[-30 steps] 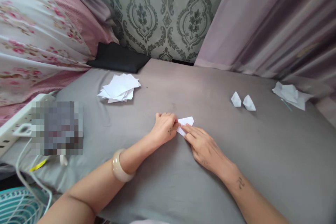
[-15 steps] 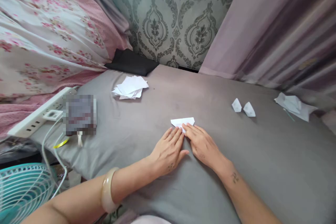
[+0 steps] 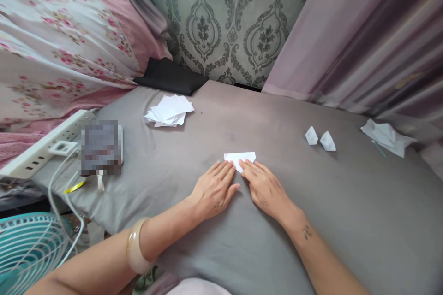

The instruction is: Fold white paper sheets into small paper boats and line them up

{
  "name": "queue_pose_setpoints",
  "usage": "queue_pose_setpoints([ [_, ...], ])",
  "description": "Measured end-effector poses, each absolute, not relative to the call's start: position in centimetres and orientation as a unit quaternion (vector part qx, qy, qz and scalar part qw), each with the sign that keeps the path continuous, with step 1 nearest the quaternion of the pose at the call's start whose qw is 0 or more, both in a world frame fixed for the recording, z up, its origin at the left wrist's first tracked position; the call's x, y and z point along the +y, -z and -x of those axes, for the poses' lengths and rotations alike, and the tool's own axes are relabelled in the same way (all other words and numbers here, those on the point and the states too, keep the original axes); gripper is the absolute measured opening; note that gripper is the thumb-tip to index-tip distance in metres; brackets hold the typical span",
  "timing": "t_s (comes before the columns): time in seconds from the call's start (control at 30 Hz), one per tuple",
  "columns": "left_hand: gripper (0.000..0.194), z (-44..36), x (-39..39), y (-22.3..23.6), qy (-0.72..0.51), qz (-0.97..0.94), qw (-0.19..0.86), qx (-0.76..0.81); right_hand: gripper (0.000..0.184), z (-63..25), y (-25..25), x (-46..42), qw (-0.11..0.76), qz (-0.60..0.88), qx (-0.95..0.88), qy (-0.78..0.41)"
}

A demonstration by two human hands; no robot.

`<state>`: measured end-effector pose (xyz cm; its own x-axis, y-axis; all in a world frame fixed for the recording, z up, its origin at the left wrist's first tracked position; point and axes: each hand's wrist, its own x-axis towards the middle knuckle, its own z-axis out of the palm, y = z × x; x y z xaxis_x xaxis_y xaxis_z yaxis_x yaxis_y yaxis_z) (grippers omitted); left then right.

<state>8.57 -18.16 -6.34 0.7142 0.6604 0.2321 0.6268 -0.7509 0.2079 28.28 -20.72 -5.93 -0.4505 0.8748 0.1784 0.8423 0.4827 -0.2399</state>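
Observation:
A folded piece of white paper (image 3: 238,158) lies flat on the grey cloth surface (image 3: 221,235) in front of me. My left hand (image 3: 213,187) rests flat with its fingers stretched out, fingertips on the paper's near left edge and thumb apart. From the right, my right hand (image 3: 265,185) lies palm down with its fingers extended over the paper's near right part. The fingertips cover some of the paper's lower edge. Two small folded paper shapes (image 3: 311,136) stand to the right, beyond my right hand.
A stack of white paper pieces (image 3: 169,110) lies at the back left, near a black folded item (image 3: 173,77). Crumpled white paper (image 3: 387,137) is at the far right. On the left are a power strip (image 3: 41,147), a blurred-out device (image 3: 100,146), cables and a turquoise fan (image 3: 31,249).
My left hand has slid left and slightly back along the paper, uncovering more of its middle. My right hand stays nearly in place. The view has tilted slightly.

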Motion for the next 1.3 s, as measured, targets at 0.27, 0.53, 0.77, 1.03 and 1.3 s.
queue_pose_setpoints([
  [0.27, 0.044, -7.7, -15.7, 6.2, -0.156, -0.902, 0.022, 0.402, 0.046, -26.6, 5.1, -21.3, 0.120, 0.540, -0.832, -0.032],
  [0.53, 0.031, -8.8, -14.3, 5.3, -0.169, -0.913, 0.118, 0.352, 0.036, -23.0, 3.9, -22.3, 0.047, 0.623, -0.780, 0.027],
  [0.77, 0.018, -10.4, -11.2, 6.3, -0.190, -0.898, 0.216, 0.333, 0.024, -23.8, 4.2, -21.1, 0.140, 0.662, -0.736, -0.012],
  [1.03, 0.034, -10.8, -8.4, 7.0, -0.188, -0.880, 0.280, 0.336, 0.027, -27.1, 6.2, -19.2, 0.306, 0.705, -0.633, -0.091],
  [1.3, 0.028, -10.1, -8.8, 6.2, -0.186, -0.868, 0.320, 0.331, 0.039, -27.7, 6.7, -20.0, 0.271, 0.731, -0.624, -0.060],
])
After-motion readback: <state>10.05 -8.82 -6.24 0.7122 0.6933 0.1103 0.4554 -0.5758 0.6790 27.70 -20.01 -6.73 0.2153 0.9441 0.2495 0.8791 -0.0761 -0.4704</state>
